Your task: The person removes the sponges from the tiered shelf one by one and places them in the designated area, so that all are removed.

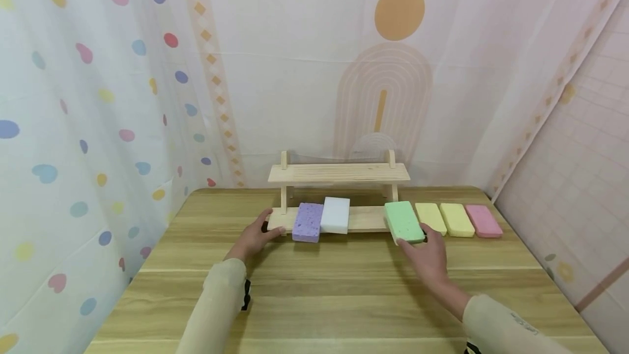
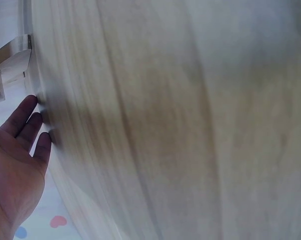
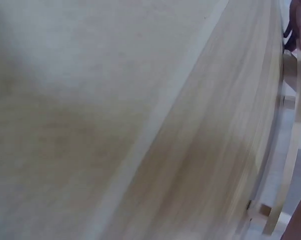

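1. One green sponge [image 1: 404,222]: we find it in the grip of the right hand [image 1: 429,253], at the right end of the shelf's [image 1: 339,172] lower board [image 1: 367,219].
2. Left hand [image 1: 254,237] at the board's left end; we cannot tell whether it grasps.
3. Purple sponge [image 1: 307,223] and white sponge [image 1: 336,214] sit between.
4. Yellow sponges [image 1: 457,219] and pink sponge [image 1: 484,220] lie rightward on the surface [image 1: 334,294].

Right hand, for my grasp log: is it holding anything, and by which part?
The right hand grips the green sponge by its near end.
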### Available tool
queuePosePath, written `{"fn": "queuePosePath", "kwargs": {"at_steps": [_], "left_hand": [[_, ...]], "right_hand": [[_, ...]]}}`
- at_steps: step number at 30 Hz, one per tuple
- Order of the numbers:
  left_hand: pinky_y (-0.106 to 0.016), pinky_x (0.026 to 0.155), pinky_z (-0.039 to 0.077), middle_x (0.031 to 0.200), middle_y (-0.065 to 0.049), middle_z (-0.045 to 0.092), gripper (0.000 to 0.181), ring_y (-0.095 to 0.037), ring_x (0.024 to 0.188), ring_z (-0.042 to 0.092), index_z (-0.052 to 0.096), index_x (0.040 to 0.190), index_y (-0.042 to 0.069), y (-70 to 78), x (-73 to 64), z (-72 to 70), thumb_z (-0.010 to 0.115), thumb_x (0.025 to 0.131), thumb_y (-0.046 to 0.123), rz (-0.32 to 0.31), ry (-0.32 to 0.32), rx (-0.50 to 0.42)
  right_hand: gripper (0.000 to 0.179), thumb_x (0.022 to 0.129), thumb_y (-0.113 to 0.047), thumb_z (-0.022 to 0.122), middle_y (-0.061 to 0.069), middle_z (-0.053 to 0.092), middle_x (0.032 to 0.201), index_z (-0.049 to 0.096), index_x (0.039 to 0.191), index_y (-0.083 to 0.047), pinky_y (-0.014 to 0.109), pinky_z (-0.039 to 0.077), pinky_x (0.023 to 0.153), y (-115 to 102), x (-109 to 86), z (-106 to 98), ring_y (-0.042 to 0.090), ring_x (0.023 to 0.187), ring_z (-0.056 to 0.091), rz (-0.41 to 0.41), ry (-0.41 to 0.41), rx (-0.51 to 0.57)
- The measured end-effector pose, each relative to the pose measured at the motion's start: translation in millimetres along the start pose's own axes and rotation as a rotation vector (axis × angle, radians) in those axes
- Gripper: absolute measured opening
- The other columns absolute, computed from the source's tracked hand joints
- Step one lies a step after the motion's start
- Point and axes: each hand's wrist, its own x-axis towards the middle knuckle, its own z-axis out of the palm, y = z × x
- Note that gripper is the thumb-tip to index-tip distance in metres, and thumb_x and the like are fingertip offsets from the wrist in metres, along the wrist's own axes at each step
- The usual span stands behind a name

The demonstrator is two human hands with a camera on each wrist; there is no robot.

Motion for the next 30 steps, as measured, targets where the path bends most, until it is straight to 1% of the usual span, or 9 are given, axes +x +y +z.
{"fn": "queuePosePath", "kwargs": {"at_steps": [4,8,11,14,17,22,24,30], "left_hand": [[-0.065,0.109,0.028,0.153,-0.031,0.031,0.089,-0.051,0.138,0.03,0.016,0.159,0.016,0.4,-0.7,-0.7,0.059,0.094,0.057,-0.005,0.001,0.004],[-0.065,0.109,0.027,0.154,-0.031,0.03,0.088,-0.051,0.139,0.03,0.016,0.159,0.016,0.3,-0.9,-1.2,0.059,0.095,0.057,-0.006,0.001,0.004],[-0.065,0.109,0.028,0.153,-0.031,0.031,0.089,-0.051,0.138,0.03,0.016,0.159,0.015,0.2,-0.7,-1.1,0.059,0.094,0.057,-0.005,0.002,0.0],[-0.064,0.109,0.028,0.153,-0.032,0.032,0.089,-0.051,0.138,0.031,0.016,0.159,0.015,0.2,-0.2,-0.8,0.06,0.094,0.057,-0.003,0.006,-0.004],[-0.064,0.109,0.028,0.152,-0.032,0.033,0.09,-0.051,0.138,0.031,0.016,0.159,0.014,-0.2,-0.1,-0.5,0.06,0.094,0.057,-0.001,0.006,-0.003],[-0.064,0.109,0.029,0.151,-0.031,0.034,0.089,-0.05,0.138,0.032,0.016,0.159,0.015,-0.9,-0.1,-0.4,0.06,0.094,0.057,-0.003,0.007,-0.002],[-0.064,0.109,0.028,0.151,-0.031,0.035,0.089,-0.05,0.138,0.032,0.017,0.159,0.016,-0.7,0.0,-0.6,0.06,0.093,0.058,-0.004,0.007,-0.005],[-0.064,0.109,0.028,0.152,-0.031,0.033,0.089,-0.05,0.139,0.031,0.017,0.159,0.016,-0.5,-0.2,-0.6,0.06,0.093,0.059,-0.008,0.002,-0.005]], "right_hand": [[0.082,0.089,-0.029,0.076,0.031,0.039,0.139,0.034,0.147,0.01,0.055,0.035,0.104,6.7,-2.3,-18.7,0.043,0.126,0.04,0.04,0.051,0.013],[0.083,0.09,-0.031,0.074,0.033,0.036,0.14,0.031,0.148,0.01,0.056,0.035,0.103,16.9,-5.8,-34.6,0.044,0.126,0.038,0.101,0.088,0.004],[0.081,0.09,-0.032,0.074,0.033,0.037,0.139,0.034,0.146,0.012,0.057,0.034,0.103,24.5,-10.7,-43.5,0.044,0.125,0.038,0.128,0.084,-0.004],[0.075,0.091,-0.028,0.074,0.032,0.041,0.137,0.038,0.142,0.013,0.057,0.034,0.104,31.3,-15.0,-49.5,0.042,0.125,0.04,0.131,0.068,-0.013],[0.072,0.09,-0.025,0.074,0.032,0.044,0.135,0.04,0.14,0.014,0.057,0.034,0.104,38.0,-16.8,-52.4,0.042,0.124,0.042,0.132,0.054,-0.042],[0.079,0.088,-0.023,0.075,0.037,0.045,0.134,0.036,0.141,0.018,0.058,0.036,0.102,45.3,-19.5,-53.4,0.046,0.121,0.045,0.141,0.023,-0.099],[0.079,0.087,-0.023,0.075,0.039,0.046,0.132,0.036,0.14,0.02,0.058,0.037,0.101,47.1,-20.8,-53.0,0.047,0.12,0.046,0.135,0.015,-0.114],[0.08,0.087,-0.026,0.076,0.042,0.045,0.133,0.037,0.139,0.021,0.06,0.033,0.105,51.6,-23.1,-51.0,0.052,0.124,0.043,0.133,-0.01,-0.161]]}}
